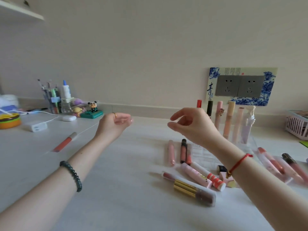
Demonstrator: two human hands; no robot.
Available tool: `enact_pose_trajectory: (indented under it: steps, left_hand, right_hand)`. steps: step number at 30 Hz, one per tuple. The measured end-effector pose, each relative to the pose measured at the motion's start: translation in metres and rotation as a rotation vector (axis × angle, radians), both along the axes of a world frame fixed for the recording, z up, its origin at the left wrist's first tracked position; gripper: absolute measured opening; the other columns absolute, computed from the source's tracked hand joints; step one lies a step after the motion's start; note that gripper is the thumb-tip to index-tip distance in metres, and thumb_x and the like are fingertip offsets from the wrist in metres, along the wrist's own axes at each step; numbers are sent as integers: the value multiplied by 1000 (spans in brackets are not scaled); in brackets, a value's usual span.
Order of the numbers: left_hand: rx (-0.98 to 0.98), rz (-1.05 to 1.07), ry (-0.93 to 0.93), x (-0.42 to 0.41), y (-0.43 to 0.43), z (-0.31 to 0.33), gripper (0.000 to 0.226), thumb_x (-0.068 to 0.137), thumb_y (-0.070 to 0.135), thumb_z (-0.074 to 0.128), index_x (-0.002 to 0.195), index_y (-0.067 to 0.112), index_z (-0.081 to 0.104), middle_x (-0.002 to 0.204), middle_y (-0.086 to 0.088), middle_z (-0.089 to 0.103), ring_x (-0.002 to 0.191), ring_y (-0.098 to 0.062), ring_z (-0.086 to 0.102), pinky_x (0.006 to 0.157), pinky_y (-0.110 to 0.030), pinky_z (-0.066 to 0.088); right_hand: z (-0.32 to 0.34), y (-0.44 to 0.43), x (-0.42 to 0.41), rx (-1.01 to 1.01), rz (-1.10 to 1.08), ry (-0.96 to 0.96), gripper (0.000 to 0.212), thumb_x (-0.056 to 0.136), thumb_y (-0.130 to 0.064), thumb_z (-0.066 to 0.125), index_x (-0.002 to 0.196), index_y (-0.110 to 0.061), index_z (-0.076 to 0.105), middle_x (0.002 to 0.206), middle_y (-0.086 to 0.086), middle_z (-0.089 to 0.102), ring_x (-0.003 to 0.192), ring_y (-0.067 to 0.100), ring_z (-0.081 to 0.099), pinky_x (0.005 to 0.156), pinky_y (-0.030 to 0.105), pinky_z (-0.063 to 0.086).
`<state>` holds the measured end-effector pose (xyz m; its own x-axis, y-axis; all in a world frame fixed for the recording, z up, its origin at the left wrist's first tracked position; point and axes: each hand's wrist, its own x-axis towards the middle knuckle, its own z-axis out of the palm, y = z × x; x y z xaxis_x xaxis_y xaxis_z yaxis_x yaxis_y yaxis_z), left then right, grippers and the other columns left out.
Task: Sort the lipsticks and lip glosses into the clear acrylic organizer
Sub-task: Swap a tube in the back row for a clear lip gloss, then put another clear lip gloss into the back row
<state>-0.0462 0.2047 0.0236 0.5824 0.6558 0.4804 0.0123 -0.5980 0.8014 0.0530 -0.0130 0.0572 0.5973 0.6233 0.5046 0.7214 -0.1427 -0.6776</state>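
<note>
Tubes on desk, before organizer.

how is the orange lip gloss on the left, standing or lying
Lying flat: the orange lip gloss rests lengthwise on the table.

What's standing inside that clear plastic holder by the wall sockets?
At least six tubes stand upright in the clear organizer: red-capped, black, pink, peach, pale pink and a whitish one. The right hand covers its near left part, so anything there is hidden.
</note>
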Motion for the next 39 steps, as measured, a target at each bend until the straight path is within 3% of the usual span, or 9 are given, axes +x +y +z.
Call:
enact_pose_trajectory:
  steps: [5, 10, 12, 17, 24, 26, 29, 33, 39]
  left_hand:
    - [22, 289, 146, -64, 73, -17, 34, 78, 19, 69, 109, 7, 62, 109, -11, 67, 101, -25, 60, 90, -30, 41]
    - [107, 550, 390, -99, 116, -36, 49, 80, 35, 64, 122, 11, 55, 129, -10, 57, 119, -30, 50, 99, -38, 40]
    - [105, 578, 453, -103, 123, -42, 51, 80, 37, 63, 123, 10, 53, 129, -11, 56, 119, -31, 49, 97, -38, 40]
    - [64, 572, 409, -104, 127, -53, 34, 78, 16, 64, 110, 7, 61, 113, -13, 66, 109, -32, 56, 83, -32, 43]
    - [-92, 617, 383, -100, 127, -47, 39, 79, 22, 66, 112, 2, 60, 112, -17, 65, 107, -32, 56, 86, -34, 44]
    - [-350, 508, 212, -94, 115, -39, 38, 78, 14, 67, 114, 1, 59, 99, -17, 66, 89, -29, 60, 76, -33, 46]
    - [-662, 135, -121, -77, 80, -22, 35, 81, 3, 62, 115, 2, 56, 68, -7, 64, 60, -13, 56, 61, -21, 42]
    - [-664, -237, -207, -45, 17, 6, 26, 85, 5, 55, 110, 11, 59, 65, 4, 68, 61, -8, 63, 60, -17, 47]
    - [-613, -588, -213, 6, -78, 19, 20, 83, 3, 55, 94, 16, 64, 65, 10, 71, 62, -3, 66, 55, -13, 50]
  right_hand:
    - [-16, 41, -22, -122, 53, -36, 12, 74, -23, 69, 84, -18, 66, 72, 4, 69, 52, 4, 52, 45, 7, 37]
    - [-29, 74, -41, -167, 127, -16, 10, 75, -22, 69, 84, -19, 65, 70, 4, 67, 50, 3, 51, 41, 5, 36]
    - [-35, 83, -45, -192, 147, -16, 9, 76, -23, 68, 82, -20, 63, 68, 1, 66, 47, 0, 49, 40, 4, 34]
    - [-44, 93, -46, -219, 166, 4, 7, 76, -22, 67, 80, -22, 61, 63, -4, 61, 41, -6, 48, 37, 4, 33]
    - [-44, 81, -41, -219, 137, 28, 6, 77, -22, 66, 82, -22, 63, 64, -5, 62, 46, 1, 49, 38, 7, 34]
    - [-39, 73, -38, -203, 125, 33, 6, 77, -22, 66, 82, -23, 63, 66, -3, 64, 49, 5, 51, 42, 11, 39]
    - [-31, 58, -32, -157, 116, 64, 6, 77, -21, 66, 83, -21, 64, 70, 4, 68, 52, 10, 54, 52, 24, 47]
    - [-19, 32, -24, -50, 80, 89, 10, 78, -19, 67, 87, -15, 65, 76, 13, 71, 58, 14, 60, 64, 34, 53]
    - [-1, -12, -10, 175, 55, 146, 19, 79, -23, 66, 97, -16, 64, 78, 3, 70, 57, 5, 63, 56, 19, 55]
